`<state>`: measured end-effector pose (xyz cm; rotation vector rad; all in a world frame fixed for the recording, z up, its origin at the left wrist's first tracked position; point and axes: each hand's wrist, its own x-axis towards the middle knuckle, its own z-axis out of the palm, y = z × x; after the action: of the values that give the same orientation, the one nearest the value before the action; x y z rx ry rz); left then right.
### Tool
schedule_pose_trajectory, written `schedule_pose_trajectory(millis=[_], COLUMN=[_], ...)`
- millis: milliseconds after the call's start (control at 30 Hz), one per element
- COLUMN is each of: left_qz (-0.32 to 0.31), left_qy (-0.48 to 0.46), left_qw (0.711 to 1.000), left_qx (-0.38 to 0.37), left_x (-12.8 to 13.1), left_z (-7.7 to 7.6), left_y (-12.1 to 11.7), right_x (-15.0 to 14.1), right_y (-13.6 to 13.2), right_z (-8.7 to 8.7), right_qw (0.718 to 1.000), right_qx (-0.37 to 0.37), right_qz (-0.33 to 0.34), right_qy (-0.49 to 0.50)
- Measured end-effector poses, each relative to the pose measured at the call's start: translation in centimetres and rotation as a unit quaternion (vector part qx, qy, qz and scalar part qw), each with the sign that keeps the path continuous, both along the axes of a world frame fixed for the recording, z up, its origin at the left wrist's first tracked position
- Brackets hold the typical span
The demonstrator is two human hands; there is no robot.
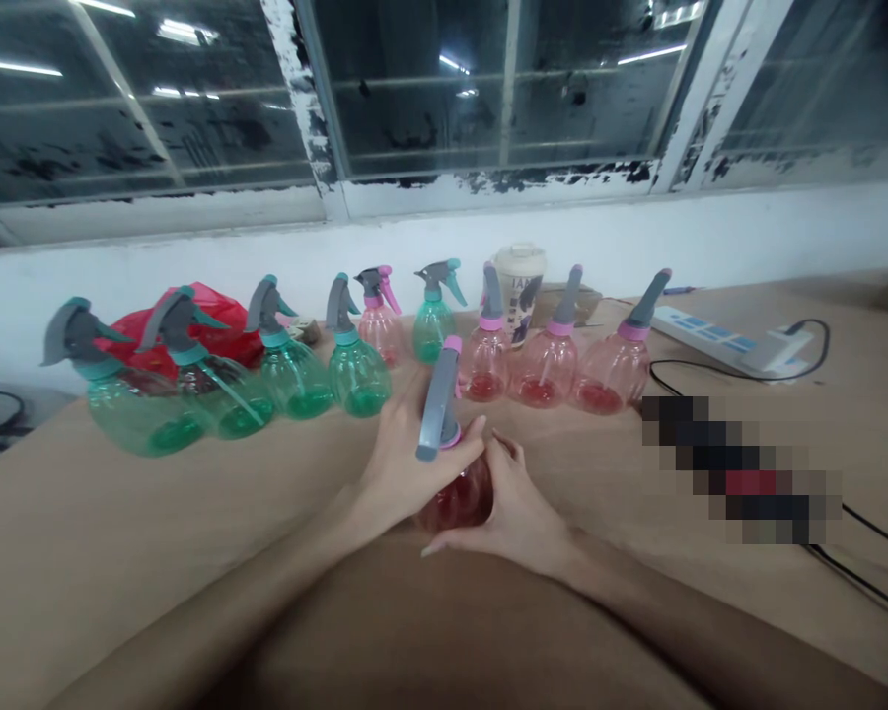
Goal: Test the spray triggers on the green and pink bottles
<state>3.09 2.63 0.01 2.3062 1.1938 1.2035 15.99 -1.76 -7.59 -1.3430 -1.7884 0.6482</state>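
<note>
Cup (523, 286), pale with dark print, stands toward the back of the wooden table (266, 552). Nearer the person than the cup, both hands hold a pink spray bottle (460, 493) with a grey trigger head. The left hand (404, 463) is clamped on its left side, thumb reaching across just below the neck; its other fingers are mostly hidden. The right hand (525, 508) grips the right side, thumb low in front, fingers curled at the upper side. Three other pink bottles (544, 373) stand in front of the cup and to its right. Left of it are four green bottles (296, 375), a red bag (211, 301) behind them, and a smaller-looking pair (434, 332), one pink, one green. A power strip (732, 340) lies to the cup's right.
</note>
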Motion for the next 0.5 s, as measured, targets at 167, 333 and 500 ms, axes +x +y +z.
schedule_pose_trajectory(millis=[167, 333, 500], left_qz=[-0.006, -0.029, -0.022], left_qy=[-0.013, -0.008, -0.008], left_qw=[1.000, 1.000, 1.000], left_qx=[-0.005, 0.009, 0.016], left_x=[0.29, 0.19, -0.13], left_z=[0.36, 0.22, -0.62], left_y=[-0.42, -0.13, 0.15], right_x=[-0.25, -0.31, -0.21], right_y=[-0.23, -0.50, -0.46], right_z=[0.18, 0.13, -0.11], right_qw=[1.000, 1.000, 1.000], right_qx=[0.005, 0.005, 0.007], right_qz=[-0.006, -0.005, -0.001], right_qy=[0.009, 0.010, 0.017])
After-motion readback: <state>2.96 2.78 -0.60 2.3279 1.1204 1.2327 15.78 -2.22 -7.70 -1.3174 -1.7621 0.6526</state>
